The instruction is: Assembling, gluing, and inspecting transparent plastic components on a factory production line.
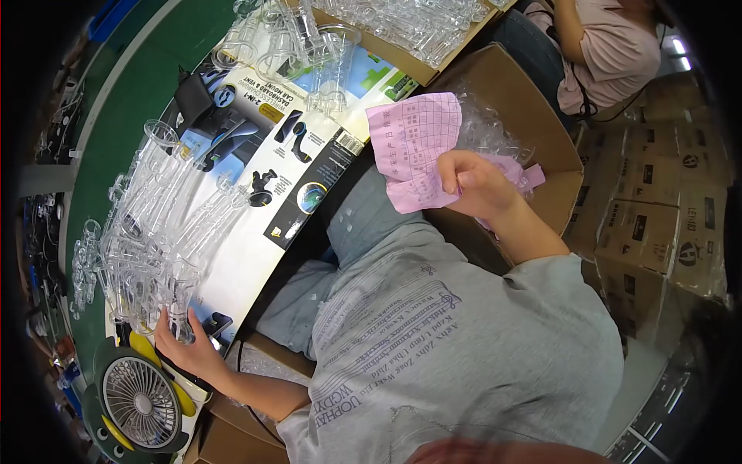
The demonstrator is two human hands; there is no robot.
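My right hand (481, 185) is closed on a creased pink paper form (413, 147) with a printed grid, pinched between thumb and fingers. The sheet is held up over my lap, in front of an open cardboard box. At the table's near left end, my left hand (189, 349) has its thumb and fingers around a clear tube-like piece (179, 305). This piece stands at the edge of a heap of similar clear pieces (143, 232), some with flared cup ends. Whether they are glass or plastic I cannot tell.
A printed cardboard sheet (267, 220) covers the table. More clear pieces (290, 50) stand at its far end, beside a carton (423, 69) full of them. An open box (553, 158) holds clear plastic bags. A fan (141, 402) sits near my left hand. Another person (614, 54) sits far right, near stacked cartons (641, 209).
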